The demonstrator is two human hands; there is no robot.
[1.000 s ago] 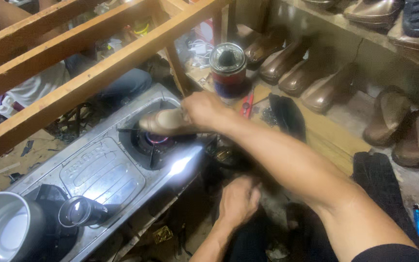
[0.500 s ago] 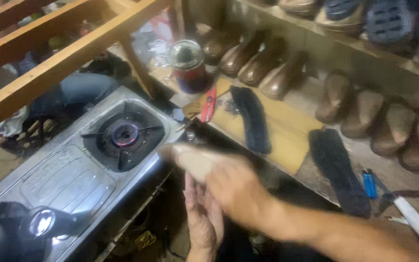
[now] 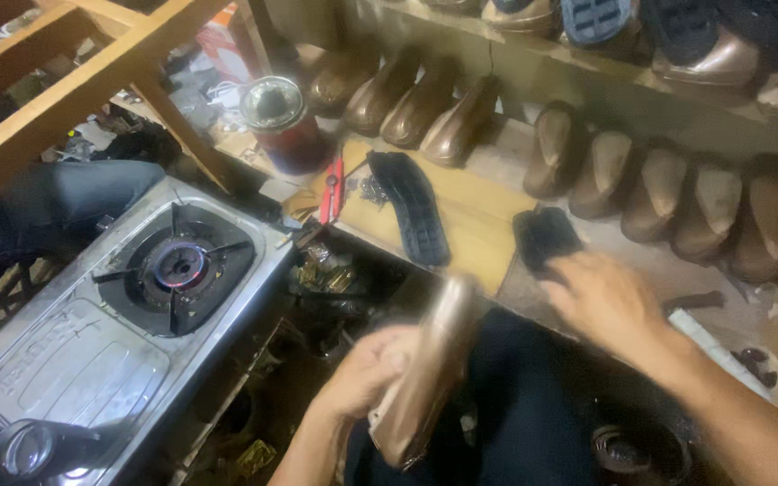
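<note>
Our left hand (image 3: pixel 366 378) grips the bronze shoe upper (image 3: pixel 429 369); our right hand (image 3: pixel 605 301), fingers spread, reaches the black sole (image 3: pixel 547 236). Best we hold the upper steady.

Glossy bronze shoe upper (image 3: pixel 429 373) — blurred, tilted, above dark lap.

A shoemaker's workshop, this: rows of bronze shoe uppers (image 3: pixel 461 121) line the shelves behind the wooden workbench (image 3: pixel 470 220), black soles (image 3: pixel 416 207) and red pliers (image 3: pixel 332 189) lie on it, a gas stove (image 3: pixel 128 306) burns left of it.
</note>
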